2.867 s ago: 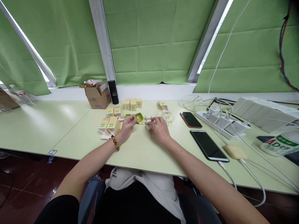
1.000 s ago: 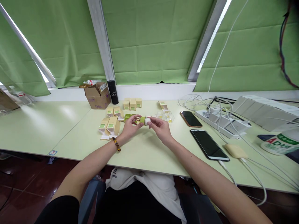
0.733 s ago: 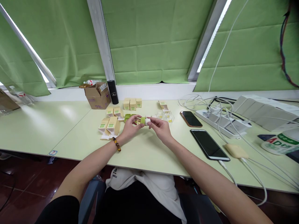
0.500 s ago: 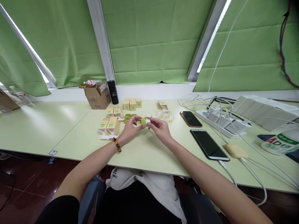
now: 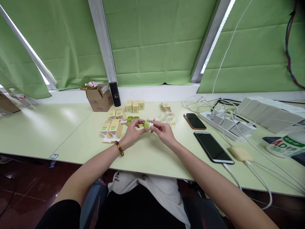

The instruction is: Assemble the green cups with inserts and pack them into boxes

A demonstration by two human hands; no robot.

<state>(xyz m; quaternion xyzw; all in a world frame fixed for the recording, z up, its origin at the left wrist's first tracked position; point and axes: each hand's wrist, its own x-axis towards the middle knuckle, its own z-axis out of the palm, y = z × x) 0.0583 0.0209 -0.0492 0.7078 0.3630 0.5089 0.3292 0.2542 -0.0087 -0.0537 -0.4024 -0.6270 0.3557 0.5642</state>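
Note:
Between my two hands, a little above the table, is a small piece with a light green part (image 5: 146,125) on the left and a white part (image 5: 151,126) on the right. My left hand (image 5: 134,130) pinches the green part between thumb and fingers. The white part is gripped by the fingertips of my right hand (image 5: 164,132). Just behind the left fingers lie green pieces (image 5: 132,119), partly hidden. Pale pinkish pieces (image 5: 156,119) and clear plastic cups with yellow centres (image 5: 171,119) lie beyond my right hand.
Several cream cartons (image 5: 135,106) stand behind and left, some open (image 5: 115,128). A brown cardboard box (image 5: 100,98) and a black cylinder (image 5: 115,94) are at the back. On the right are two phones (image 5: 214,148), a power strip (image 5: 226,125), white boxes (image 5: 271,113) and loose cables.
The fingers of my right hand have shifted slightly at the white part, and the pale pieces behind show more. The green and white piece has turned a little in my hands.

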